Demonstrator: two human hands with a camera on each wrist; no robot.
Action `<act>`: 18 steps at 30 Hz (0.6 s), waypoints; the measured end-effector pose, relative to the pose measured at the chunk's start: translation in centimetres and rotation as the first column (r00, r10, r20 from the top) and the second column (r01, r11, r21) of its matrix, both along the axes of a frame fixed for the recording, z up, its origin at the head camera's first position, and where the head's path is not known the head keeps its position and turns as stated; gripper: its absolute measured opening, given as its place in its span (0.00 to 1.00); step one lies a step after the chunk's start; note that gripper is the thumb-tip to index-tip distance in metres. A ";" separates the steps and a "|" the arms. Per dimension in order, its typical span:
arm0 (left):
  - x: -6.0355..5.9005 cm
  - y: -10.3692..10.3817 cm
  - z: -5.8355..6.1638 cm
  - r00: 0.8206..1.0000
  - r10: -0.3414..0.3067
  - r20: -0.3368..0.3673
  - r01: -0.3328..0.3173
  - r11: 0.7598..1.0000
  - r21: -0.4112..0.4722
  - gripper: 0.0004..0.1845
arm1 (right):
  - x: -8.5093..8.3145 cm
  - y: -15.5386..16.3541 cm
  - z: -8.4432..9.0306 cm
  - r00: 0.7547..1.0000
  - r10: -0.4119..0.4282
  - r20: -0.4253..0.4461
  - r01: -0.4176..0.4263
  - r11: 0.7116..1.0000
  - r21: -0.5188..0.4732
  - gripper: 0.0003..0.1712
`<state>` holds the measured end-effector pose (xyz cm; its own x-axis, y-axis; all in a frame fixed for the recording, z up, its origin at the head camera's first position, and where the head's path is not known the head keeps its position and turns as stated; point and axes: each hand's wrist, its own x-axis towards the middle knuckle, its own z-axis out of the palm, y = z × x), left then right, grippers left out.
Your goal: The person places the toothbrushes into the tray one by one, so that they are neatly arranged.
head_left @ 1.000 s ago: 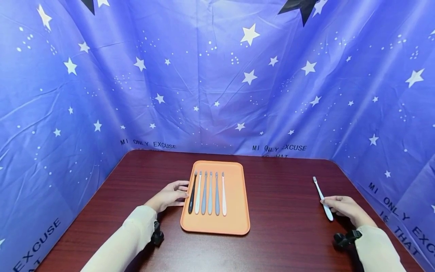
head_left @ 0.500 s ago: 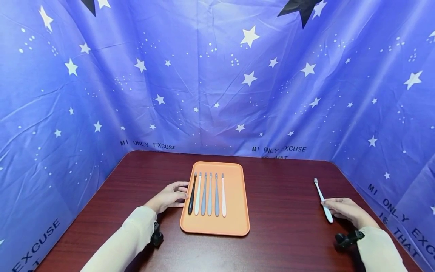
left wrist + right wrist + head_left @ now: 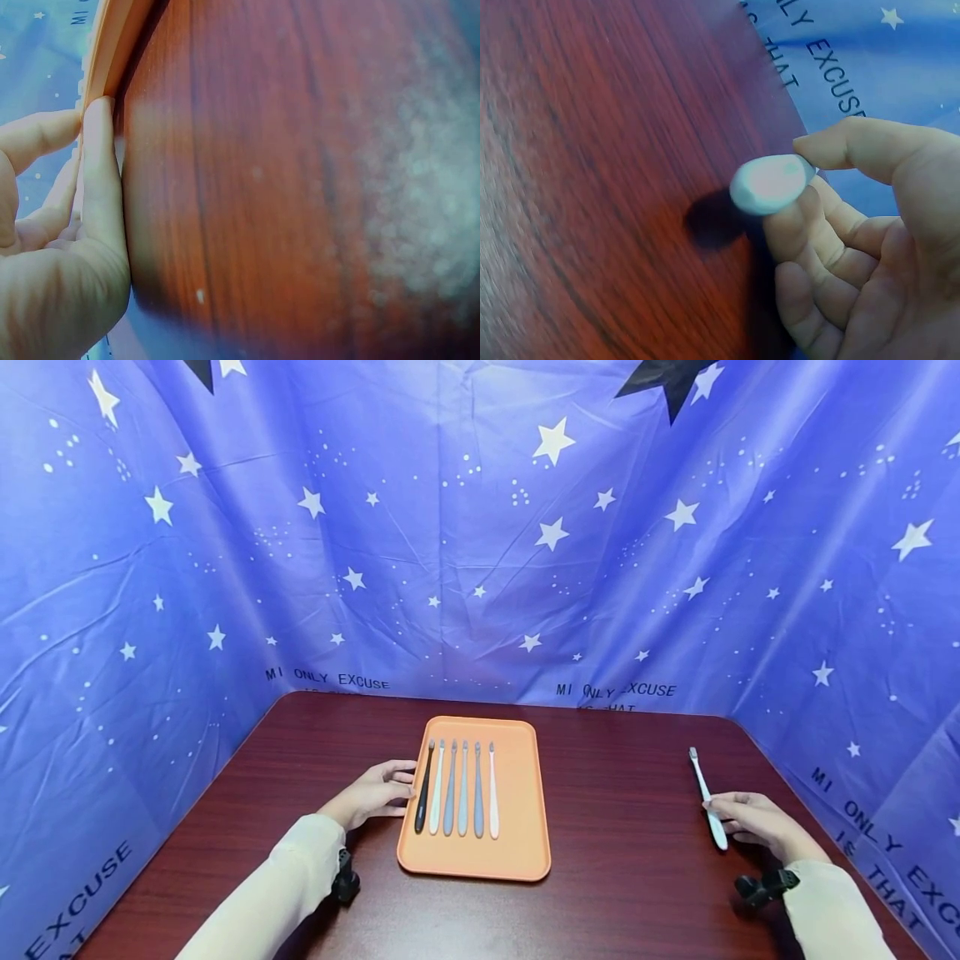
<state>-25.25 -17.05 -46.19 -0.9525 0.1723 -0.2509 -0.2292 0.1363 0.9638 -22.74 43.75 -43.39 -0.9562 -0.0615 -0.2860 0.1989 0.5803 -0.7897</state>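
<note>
My right hand [image 3: 753,820] pinches a pale mint-white toothbrush [image 3: 699,777] by its lower handle, the brush head pointing away from me. In the right wrist view the rounded handle end [image 3: 771,184] shows between thumb and fingers, its shadow falling apart from it on the table. At the middle, my left hand [image 3: 375,792] holds the left rim of an orange tray [image 3: 517,856]; the left wrist view has fingertips on both sides of that rim. On the tray several toothbrushes lie side by side: a black one [image 3: 425,793] leftmost, then whitish and grey-blue ones, and a pale pink one [image 3: 493,793] rightmost.
The dark red wooden table [image 3: 615,827] carries the tray near its middle. A blue-violet curtain [image 3: 465,543] with stars and lettering hangs behind the table and along both sides. A black camera [image 3: 765,887] sits on the right wrist, another [image 3: 347,881] on the left.
The right hand has tilted the toothbrush slightly, and its handle end has shifted a little to the left. The left hand, the tray and the toothbrushes on it stay in place.
</note>
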 end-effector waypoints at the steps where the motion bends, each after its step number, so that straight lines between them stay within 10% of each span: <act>1: 0.0 0.0 0.0 1.000 0.002 0.000 -0.002 1.000 0.001 0.32 | 0.0 -0.2 0.0 1.000 0.000 0.002 0.000 1.000 -0.005 0.31; 18: -0.1 -0.1 -0.1 1.000 0.001 0.002 -0.001 1.000 -0.004 0.32 | -0.6 -4.1 -0.2 1.000 -0.003 -0.030 -0.001 0.992 -0.129 0.23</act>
<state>-25.34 -17.12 -46.29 -0.9524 0.1699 -0.2533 -0.2311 0.1401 0.9628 -23.30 39.60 -43.59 -0.9643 -0.0954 -0.2471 0.1746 0.4726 -0.8638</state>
